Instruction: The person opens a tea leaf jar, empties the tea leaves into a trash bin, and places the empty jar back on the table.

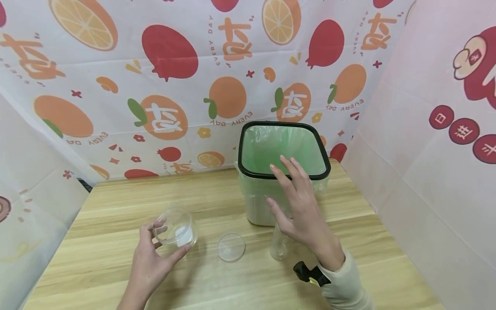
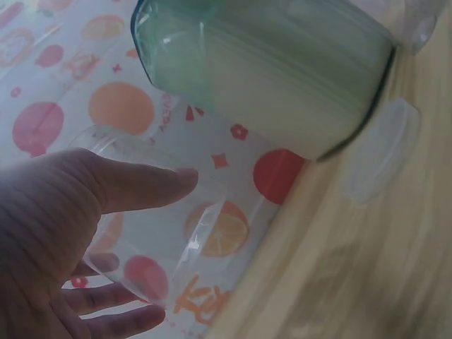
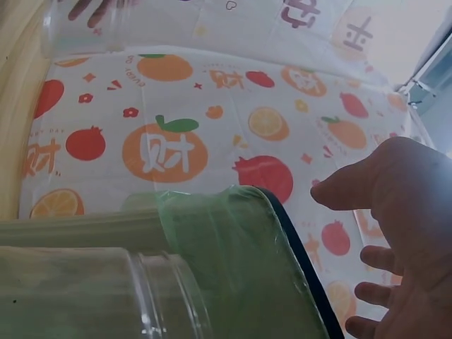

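Observation:
My left hand point(image 1: 153, 256) grips a clear plastic tub point(image 1: 174, 226) from the side, thumb on one side and fingers on the other. A white patch point(image 1: 184, 236) shows through the tub's wall. In the left wrist view the tub point(image 2: 169, 219) hangs beside the table. My right hand point(image 1: 304, 215), fingers spread and holding nothing, is raised in front of the bin. Below it stands a clear jar point(image 1: 278, 246), partly hidden by the hand; its threaded neck point(image 3: 162, 289) shows in the right wrist view. Between the hands a clear round lid point(image 1: 231, 247) lies flat on the table.
A bin point(image 1: 263, 202) with a black rim and green plastic liner stands at the back right of the wooden table point(image 1: 116, 215). Fruit-printed cloth point(image 1: 228, 51) hangs close behind the table, and another cloth point(image 1: 410, 142) hangs along the right side.

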`<state>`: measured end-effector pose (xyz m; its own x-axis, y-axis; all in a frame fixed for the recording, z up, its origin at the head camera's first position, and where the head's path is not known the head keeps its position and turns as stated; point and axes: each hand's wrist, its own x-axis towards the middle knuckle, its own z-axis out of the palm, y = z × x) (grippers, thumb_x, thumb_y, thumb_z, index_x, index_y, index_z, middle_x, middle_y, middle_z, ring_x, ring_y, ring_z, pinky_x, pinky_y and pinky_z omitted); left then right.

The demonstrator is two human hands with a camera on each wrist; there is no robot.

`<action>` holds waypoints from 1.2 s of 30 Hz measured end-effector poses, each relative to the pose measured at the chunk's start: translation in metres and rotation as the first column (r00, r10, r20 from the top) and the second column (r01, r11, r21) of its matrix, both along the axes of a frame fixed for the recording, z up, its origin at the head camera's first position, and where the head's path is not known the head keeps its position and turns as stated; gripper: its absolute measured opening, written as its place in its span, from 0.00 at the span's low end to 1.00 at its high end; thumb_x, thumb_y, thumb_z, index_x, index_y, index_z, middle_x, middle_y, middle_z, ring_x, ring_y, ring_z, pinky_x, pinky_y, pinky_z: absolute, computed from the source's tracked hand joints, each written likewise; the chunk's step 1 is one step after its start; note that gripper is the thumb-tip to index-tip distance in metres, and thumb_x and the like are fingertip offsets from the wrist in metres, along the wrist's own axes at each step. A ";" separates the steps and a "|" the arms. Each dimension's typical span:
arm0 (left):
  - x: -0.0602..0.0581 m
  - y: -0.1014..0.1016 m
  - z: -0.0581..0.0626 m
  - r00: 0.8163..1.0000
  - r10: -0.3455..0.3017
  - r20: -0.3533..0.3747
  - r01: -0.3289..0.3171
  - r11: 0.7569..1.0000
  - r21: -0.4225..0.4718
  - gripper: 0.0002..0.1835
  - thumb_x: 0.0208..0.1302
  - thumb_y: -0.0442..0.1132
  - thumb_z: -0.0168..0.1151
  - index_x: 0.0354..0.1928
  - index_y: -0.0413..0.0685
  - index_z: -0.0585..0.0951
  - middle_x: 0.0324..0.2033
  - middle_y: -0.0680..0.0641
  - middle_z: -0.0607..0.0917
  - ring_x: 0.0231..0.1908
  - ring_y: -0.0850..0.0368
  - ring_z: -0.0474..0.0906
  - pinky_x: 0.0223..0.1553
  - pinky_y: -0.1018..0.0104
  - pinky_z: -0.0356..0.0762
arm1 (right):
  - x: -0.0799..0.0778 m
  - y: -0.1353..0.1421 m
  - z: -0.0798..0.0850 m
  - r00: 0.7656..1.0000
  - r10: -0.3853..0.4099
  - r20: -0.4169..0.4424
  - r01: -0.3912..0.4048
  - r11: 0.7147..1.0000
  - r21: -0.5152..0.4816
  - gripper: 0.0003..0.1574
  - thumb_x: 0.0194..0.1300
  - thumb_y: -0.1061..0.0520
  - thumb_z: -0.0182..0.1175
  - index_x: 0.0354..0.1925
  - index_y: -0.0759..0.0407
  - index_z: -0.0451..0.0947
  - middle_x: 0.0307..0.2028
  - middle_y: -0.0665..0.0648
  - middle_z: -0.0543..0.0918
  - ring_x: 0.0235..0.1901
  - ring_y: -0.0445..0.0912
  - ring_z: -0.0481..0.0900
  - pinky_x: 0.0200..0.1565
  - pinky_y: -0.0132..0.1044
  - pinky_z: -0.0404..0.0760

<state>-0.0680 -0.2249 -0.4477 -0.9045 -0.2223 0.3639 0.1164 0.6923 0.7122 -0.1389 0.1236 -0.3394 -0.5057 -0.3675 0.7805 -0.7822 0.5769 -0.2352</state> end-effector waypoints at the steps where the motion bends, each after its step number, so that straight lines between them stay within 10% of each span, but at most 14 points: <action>1: -0.001 -0.001 -0.003 1.000 -0.002 -0.002 0.002 1.000 -0.013 0.51 0.38 0.40 0.87 0.62 0.39 0.64 0.68 0.39 0.75 0.58 0.45 0.76 0.46 0.91 0.68 | 0.001 0.000 0.000 1.000 -0.003 0.005 0.003 1.000 -0.003 0.42 0.63 0.57 0.66 0.73 0.58 0.65 0.77 0.63 0.60 0.77 0.65 0.55 0.76 0.65 0.56; 8: -0.004 -0.005 -0.028 1.000 0.024 0.015 -0.022 0.996 -0.085 0.51 0.36 0.39 0.87 0.62 0.37 0.64 0.58 0.33 0.77 0.55 0.35 0.78 0.42 0.57 0.88 | 0.006 0.004 -0.005 1.000 -0.008 0.013 0.008 1.000 -0.030 0.42 0.64 0.57 0.64 0.74 0.59 0.64 0.77 0.63 0.61 0.75 0.68 0.57 0.75 0.66 0.56; 14: -0.003 -0.007 -0.041 0.998 0.028 0.056 -0.023 0.996 -0.090 0.53 0.37 0.39 0.87 0.64 0.36 0.63 0.55 0.30 0.76 0.52 0.32 0.78 0.38 0.57 0.87 | 0.007 0.008 -0.009 1.000 -0.020 -0.004 0.020 0.998 -0.065 0.40 0.65 0.56 0.63 0.72 0.62 0.65 0.76 0.64 0.61 0.75 0.69 0.57 0.74 0.67 0.56; 21: -0.004 -0.010 -0.055 0.997 0.005 0.081 0.002 0.997 -0.084 0.63 0.38 0.37 0.86 0.73 0.36 0.53 0.60 0.26 0.73 0.58 0.26 0.73 0.54 0.27 0.73 | 0.009 0.011 -0.011 0.999 -0.037 0.033 0.039 0.995 -0.087 0.43 0.63 0.57 0.64 0.74 0.60 0.64 0.77 0.64 0.61 0.76 0.68 0.56 0.75 0.67 0.55; 36: -0.007 -0.010 -0.059 1.000 -0.005 0.019 0.007 0.992 -0.129 0.68 0.32 0.35 0.87 0.76 0.34 0.53 0.59 0.25 0.72 0.59 0.27 0.69 0.59 0.28 0.67 | 0.009 0.015 -0.012 0.999 -0.042 0.032 0.045 0.992 -0.114 0.43 0.62 0.60 0.64 0.73 0.65 0.64 0.77 0.65 0.61 0.75 0.69 0.55 0.75 0.68 0.53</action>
<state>-0.0752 -0.2346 -0.5063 -0.9126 -0.1690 0.3724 0.1087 0.7777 0.6192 -0.1297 0.1384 -0.3512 -0.5424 -0.2531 0.8011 -0.7487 0.5782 -0.3242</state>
